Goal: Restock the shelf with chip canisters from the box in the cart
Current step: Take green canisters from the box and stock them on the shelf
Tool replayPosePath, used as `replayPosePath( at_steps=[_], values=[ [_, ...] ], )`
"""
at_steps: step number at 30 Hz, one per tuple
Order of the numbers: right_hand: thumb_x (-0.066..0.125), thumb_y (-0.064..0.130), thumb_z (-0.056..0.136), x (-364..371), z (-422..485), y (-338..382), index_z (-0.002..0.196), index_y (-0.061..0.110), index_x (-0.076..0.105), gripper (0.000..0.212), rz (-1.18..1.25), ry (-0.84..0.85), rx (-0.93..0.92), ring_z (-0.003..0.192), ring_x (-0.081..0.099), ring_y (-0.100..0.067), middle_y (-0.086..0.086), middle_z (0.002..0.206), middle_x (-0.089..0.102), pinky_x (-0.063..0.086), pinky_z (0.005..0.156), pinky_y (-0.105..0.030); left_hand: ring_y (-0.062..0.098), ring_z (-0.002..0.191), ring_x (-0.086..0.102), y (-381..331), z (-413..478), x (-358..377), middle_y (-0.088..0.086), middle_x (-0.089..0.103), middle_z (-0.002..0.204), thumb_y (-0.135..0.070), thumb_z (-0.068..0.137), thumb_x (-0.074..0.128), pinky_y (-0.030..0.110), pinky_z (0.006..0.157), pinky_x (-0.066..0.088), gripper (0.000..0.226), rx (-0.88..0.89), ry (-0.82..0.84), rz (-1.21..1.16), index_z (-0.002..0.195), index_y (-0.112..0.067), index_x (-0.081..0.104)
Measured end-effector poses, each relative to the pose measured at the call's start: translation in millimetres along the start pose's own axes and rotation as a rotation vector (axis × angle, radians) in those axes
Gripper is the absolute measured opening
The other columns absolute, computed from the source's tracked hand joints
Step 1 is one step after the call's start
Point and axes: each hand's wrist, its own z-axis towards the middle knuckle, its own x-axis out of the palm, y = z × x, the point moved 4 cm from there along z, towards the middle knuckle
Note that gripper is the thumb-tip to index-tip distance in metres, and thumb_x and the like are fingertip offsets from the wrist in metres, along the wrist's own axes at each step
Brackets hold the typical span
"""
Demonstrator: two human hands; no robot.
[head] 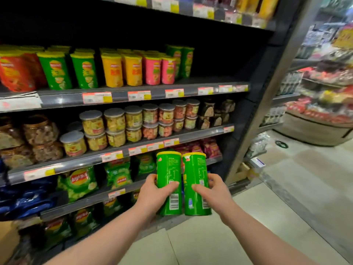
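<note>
Left hand (pixel 154 190) is wrapped round the left canister (pixel 169 169) and right hand (pixel 214 190) round the right canister (pixel 195 169). Both are green, upright, lids up, sides nearly touching between the hands. Likely target is the canister shelf (pixel 219 81), well above and ahead of both hands, with a bare stretch up-right of the right hand beside the shelved green canisters (pixel 181 60). Lift level, clear the shelf lip, seat bases flat one at a time. Barcodes face me, so rotate the fronts outward. Cart and box are not in view.
</note>
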Motion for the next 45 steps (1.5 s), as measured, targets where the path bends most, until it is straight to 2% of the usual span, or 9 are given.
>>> replayPosePath(
  at_steps=[8, 13, 18, 20, 24, 29, 34, 38, 45],
  values=[
    [0.075, 0.019, 0.076, -56, 38, -3, 0.112, 0.017, 0.049, 0.045, 0.096, -0.115, -0.005, 0.092, 0.066, -0.018, -0.003, 0.103, 0.066, 0.054, 0.085, -0.040, 0.018, 0.096, 0.061, -43, 38, 54, 0.000, 0.060, 0.107, -0.038, 0.075, 0.077, 0.030, 0.085, 0.047, 0.054, 0.077, 0.046, 0.072, 0.117, -0.021, 0.047],
    [0.074, 0.021, 0.078, -99, 79, 7, 0.116, 0.021, 0.046, 0.048, 0.116, -0.165, -0.033, 0.095, 0.064, -0.013, 0.001, 0.109, 0.062, 0.052, 0.081, -0.032, 0.010, 0.083, 0.061, -76, 84, 101, -0.003, 0.063, 0.097, -0.034, 0.076, 0.077, 0.024, 0.069, 0.049, 0.045, 0.111, 0.108, 0.025, 0.107, -0.022, 0.047],
    [0.074, 0.024, 0.079, -130, 142, 33, 0.118, 0.020, 0.046, 0.048, 0.039, -0.196, -0.084, 0.097, 0.062, -0.012, 0.000, 0.113, 0.060, 0.052, 0.081, -0.030, 0.014, 0.090, 0.065, -112, 138, 129, -0.003, 0.066, 0.104, -0.061, 0.047, 0.074, 0.039, 0.086, 0.053, 0.060, 0.127, 0.145, 0.010, 0.093, -0.032, 0.049],
    [0.074, 0.026, 0.078, -134, 170, 48, 0.116, 0.022, 0.046, 0.047, 0.010, -0.196, -0.105, 0.096, 0.063, -0.013, 0.000, 0.112, 0.061, 0.053, 0.083, -0.034, 0.008, 0.085, 0.062, -128, 160, 129, -0.006, 0.065, 0.101, -0.056, 0.057, 0.076, 0.029, 0.078, 0.053, 0.052, 0.146, 0.133, 0.004, 0.093, -0.031, 0.047],
    [0.074, 0.027, 0.078, -133, 220, 75, 0.123, 0.021, 0.045, 0.054, 0.037, -0.148, -0.144, 0.094, 0.066, -0.015, -0.001, 0.113, 0.063, 0.055, 0.079, -0.033, -0.009, 0.070, 0.046, -156, 202, 120, -0.020, 0.050, 0.083, -0.036, 0.079, 0.073, 0.008, 0.050, 0.034, 0.041, 0.230, 0.064, -0.003, 0.107, -0.025, 0.044],
    [0.076, 0.037, 0.072, -117, 270, 106, 0.124, 0.020, 0.047, 0.062, 0.052, -0.078, -0.195, 0.100, 0.065, -0.018, -0.003, 0.121, 0.062, 0.054, 0.088, -0.043, 0.011, 0.087, 0.061, -171, 237, 101, -0.005, 0.063, 0.101, -0.042, 0.072, 0.076, 0.028, 0.076, 0.046, 0.048, 0.234, -0.025, -0.033, 0.108, -0.025, 0.049],
    [0.072, 0.021, 0.081, -104, 311, 158, 0.117, 0.022, 0.045, 0.044, 0.133, 0.003, -0.324, 0.097, 0.066, -0.016, 0.001, 0.111, 0.066, 0.054, 0.086, -0.038, -0.007, 0.075, 0.050, -191, 258, 76, -0.020, 0.053, 0.085, -0.037, 0.077, 0.074, 0.013, 0.059, 0.038, 0.043, 0.280, -0.117, -0.049, 0.108, -0.024, 0.047],
    [0.071, 0.018, 0.082, -95, 351, 200, 0.124, 0.011, 0.048, 0.048, 0.179, 0.058, -0.418, 0.091, 0.067, -0.011, -0.001, 0.108, 0.067, 0.052, 0.072, -0.024, 0.005, 0.084, 0.058, -200, 268, 55, -0.012, 0.060, 0.096, -0.039, 0.076, 0.074, 0.022, 0.066, 0.044, 0.044, 0.267, -0.211, -0.048, 0.108, -0.029, 0.045],
    [0.074, 0.028, 0.077, -77, 428, 258, 0.138, 0.013, 0.039, 0.072, 0.142, 0.111, -0.537, 0.107, 0.062, -0.019, -0.004, 0.127, 0.059, 0.051, 0.095, -0.043, 0.003, 0.086, 0.059, -216, 281, 37, -0.015, 0.060, 0.095, -0.040, 0.074, 0.077, 0.030, 0.072, 0.049, 0.044, 0.254, -0.354, -0.133, 0.104, -0.033, 0.046]
  ],
)
